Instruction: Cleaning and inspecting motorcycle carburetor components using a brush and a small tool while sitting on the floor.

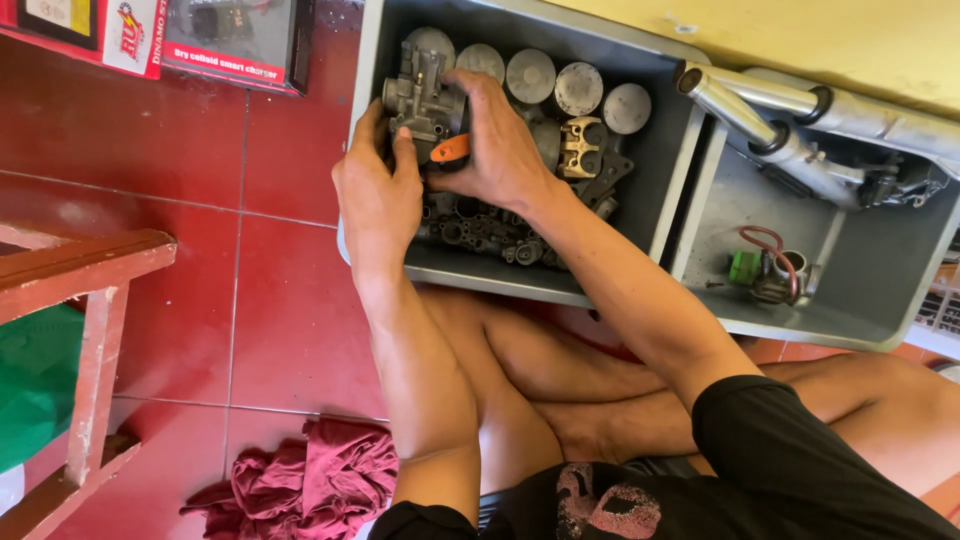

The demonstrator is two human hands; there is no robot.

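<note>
A person seated cross-legged on a red tiled floor works a grey metal carburetor over the left compartment of a grey plastic parts bin. The left hand wraps closed around the carburetor body from below, while the right hand closes over its side and pinches an orange-handled tool, probably a small screwdriver, against it. The carburetor sits in the air, just above a heap of dark carburetor bodies and fittings.

The risk looks plain: the tool tip could slip off the part and jab the left palm, since that hand sits directly beneath it. A loosened screw or jet could also drop into the heap below and be hard to find among so many similar pieces.

A row of round grey pistons lines the far wall of the compartment, and a brass-coloured fitting lies just beside the right wrist, crowding the working room. The right compartment holds chrome tubes and a small green part. A crumpled maroon rag lies on the floor near the left elbow, beside a red wooden stool.
</note>
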